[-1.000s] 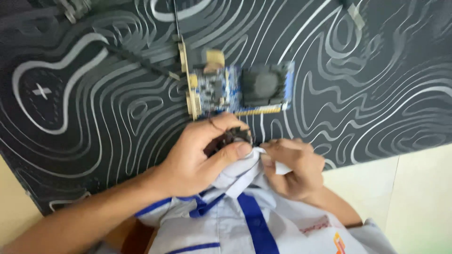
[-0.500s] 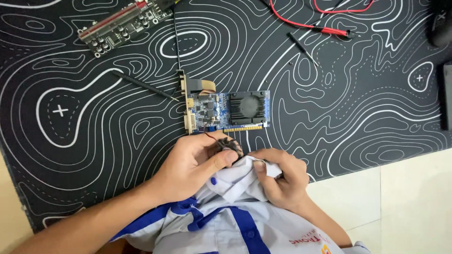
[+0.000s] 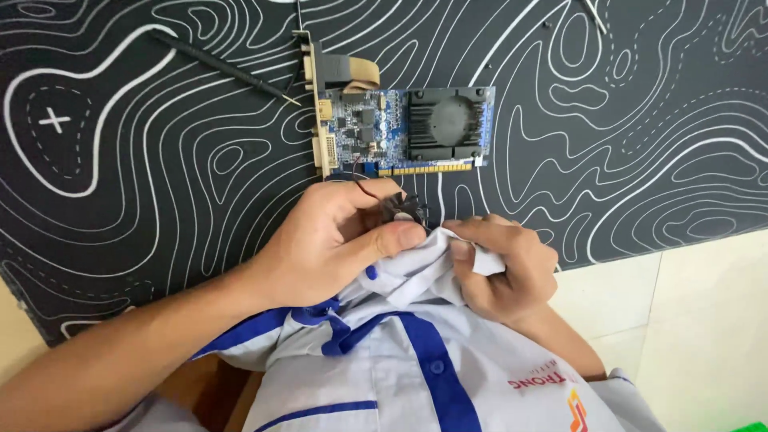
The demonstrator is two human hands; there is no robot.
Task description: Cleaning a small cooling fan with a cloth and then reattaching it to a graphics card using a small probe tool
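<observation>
**Small black fan pinched against a fold of shirt**

A small black fan sits between the fingertips of the left hand, thumb pressed along its lower edge and the index finger curled over its top, so the fingers are clamped on it. Only part of the fan shows above the thumb. A thin black wire loops from it up past the knuckles toward the board beyond. Just under the thumb tip, a bunched fold of white shirt fabric touches the fan; the fabric has blue trim and belongs to the shirt the person wears.

The right hand is just to the right of the left fingertips, its fingers curled tight round the same fold of fabric, thumb pressing the cloth up toward the fan. Both hands meet at this fold, fingertips nearly touching.

Beyond the fingertips, further from the body, lies a blue graphics card flat on the mat, with a dark finned heatsink on its right half and a metal bracket on its left end. Up and to the left of the fingers, well apart, a slim black screwdriver lies slanted. All rests on a black mat with white contour lines, which covers a pale table showing to the right of the right hand
</observation>
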